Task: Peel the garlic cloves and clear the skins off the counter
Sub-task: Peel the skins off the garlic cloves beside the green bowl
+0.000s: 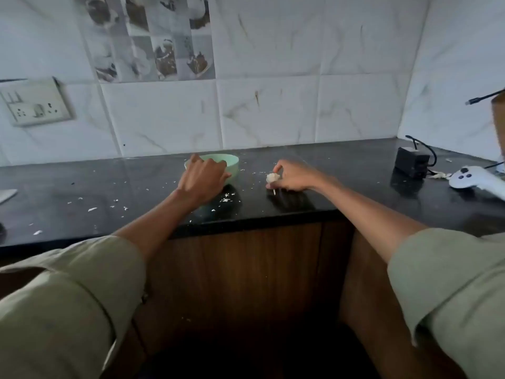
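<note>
1. Thin white skins (92,209) lie scattered on the counter (341,192), lower left. They look light and easy to blow away.
2. The left hand (203,181) curls round the bowl (232,162) rim, mid-frame.
3. The right hand (293,177) pinches the garlic (272,177), just right of centre. It seems small and papery, best held by its sides.

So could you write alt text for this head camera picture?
A person's right hand pinches a clump of garlic skins above a black counter while the left hand grips a green bowl. White skin flakes litter the counter.
</note>
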{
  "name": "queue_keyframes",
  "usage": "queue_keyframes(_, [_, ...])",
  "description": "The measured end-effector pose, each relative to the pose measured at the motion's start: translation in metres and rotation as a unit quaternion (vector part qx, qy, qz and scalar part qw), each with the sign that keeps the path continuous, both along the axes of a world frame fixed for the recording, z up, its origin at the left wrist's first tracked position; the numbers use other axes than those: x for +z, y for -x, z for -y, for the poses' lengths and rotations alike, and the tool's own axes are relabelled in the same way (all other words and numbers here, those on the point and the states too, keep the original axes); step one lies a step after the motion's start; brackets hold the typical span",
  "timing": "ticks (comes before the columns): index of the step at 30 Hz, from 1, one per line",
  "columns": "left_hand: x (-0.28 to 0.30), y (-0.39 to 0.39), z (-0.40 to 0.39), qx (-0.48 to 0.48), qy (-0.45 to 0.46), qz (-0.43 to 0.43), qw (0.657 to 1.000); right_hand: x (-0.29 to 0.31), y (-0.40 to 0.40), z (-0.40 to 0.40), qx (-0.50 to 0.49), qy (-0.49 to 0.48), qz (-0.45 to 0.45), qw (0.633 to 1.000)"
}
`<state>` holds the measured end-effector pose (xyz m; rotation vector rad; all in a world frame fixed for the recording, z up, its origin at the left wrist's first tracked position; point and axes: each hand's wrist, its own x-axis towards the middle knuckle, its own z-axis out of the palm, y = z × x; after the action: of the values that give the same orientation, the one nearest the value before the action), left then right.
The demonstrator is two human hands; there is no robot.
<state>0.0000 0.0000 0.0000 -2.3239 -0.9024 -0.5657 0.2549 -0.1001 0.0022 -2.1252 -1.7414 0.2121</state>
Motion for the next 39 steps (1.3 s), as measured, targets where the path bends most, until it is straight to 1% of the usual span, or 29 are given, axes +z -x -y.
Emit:
queue_keyframes(4, [-0.001, 0.021, -0.014, 0.010, -0.007, 0.029, 0.999, 0.001, 0.007, -0.010, 0.027, -0.045, 0.012, 0.999])
queue_keyframes(6, [-0.001, 0.030, -0.018, 0.023, -0.008, 0.021, 0.999, 0.001, 0.013, -0.017, 0.045, -0.066, 0.011, 0.997])
queue_keyframes(7, [-0.001, 0.033, -0.019, 0.026, -0.015, 0.019, 0.999, 0.001, 0.014, -0.022, 0.056, -0.074, -0.002, 0.996])
queue_keyframes(9, [-0.001, 0.036, -0.020, 0.014, -0.039, 0.042, 0.998, -0.004, 0.011, -0.035, 0.074, -0.083, -0.041, 0.993])
queue_keyframes(11, [0.000, 0.029, -0.017, -0.023, -0.061, 0.079, 0.995, -0.004, 0.008, -0.044, 0.085, -0.093, -0.101, 0.987])
queue_keyframes(14, [0.002, -0.005, -0.009, -0.141, -0.051, 0.096, 0.984, -0.001, -0.003, -0.056, 0.099, -0.105, -0.186, 0.972])
queue_keyframes(16, [0.001, -0.036, -0.002, -0.198, -0.005, 0.100, 0.975, 0.000, -0.012, -0.066, 0.095, -0.115, -0.239, 0.960])
queue_keyframes(17, [-0.001, -0.053, -0.001, -0.202, 0.031, 0.112, 0.973, 0.001, -0.017, -0.070, 0.087, -0.118, -0.258, 0.955])
queue_keyframes(20, [-0.008, -0.099, -0.016, -0.142, 0.161, 0.158, 0.964, 0.002, -0.033, -0.087, 0.054, -0.122, -0.285, 0.949])
queue_keyframes(22, [-0.009, -0.124, -0.038, -0.106, 0.265, 0.170, 0.943, 0.001, -0.043, -0.099, 0.032, -0.126, -0.283, 0.950])
queue_keyframes(24, [-0.012, -0.141, -0.057, -0.102, 0.335, 0.178, 0.920, -0.005, -0.051, -0.110, 0.017, -0.136, -0.284, 0.949])
queue_keyframes(28, [-0.021, -0.150, -0.079, -0.142, 0.364, 0.185, 0.902, -0.015, -0.050, -0.121, 0.005, -0.158, -0.301, 0.940])
queue_keyframes(30, [-0.021, -0.147, -0.087, -0.168, 0.404, 0.201, 0.876, -0.016, -0.047, -0.125, 0.004, -0.172, -0.310, 0.935])
queue_keyframes(32, [-0.020, -0.145, -0.095, -0.181, 0.443, 0.236, 0.846, -0.016, -0.048, -0.129, 0.005, -0.177, -0.335, 0.925])
queue_keyframes(34, [-0.020, -0.145, -0.099, -0.194, 0.457, 0.288, 0.819, -0.015, -0.048, -0.133, 0.008, -0.187, -0.357, 0.915])
queue_keyframes(36, [-0.022, -0.148, -0.096, -0.203, 0.476, 0.333, 0.788, -0.014, -0.047, -0.135, 0.017, -0.189, -0.361, 0.913])
queue_keyframes(39, [-0.023, -0.148, -0.088, -0.195, 0.497, 0.370, 0.760, -0.016, -0.045, -0.136, 0.030, -0.174, -0.368, 0.913])
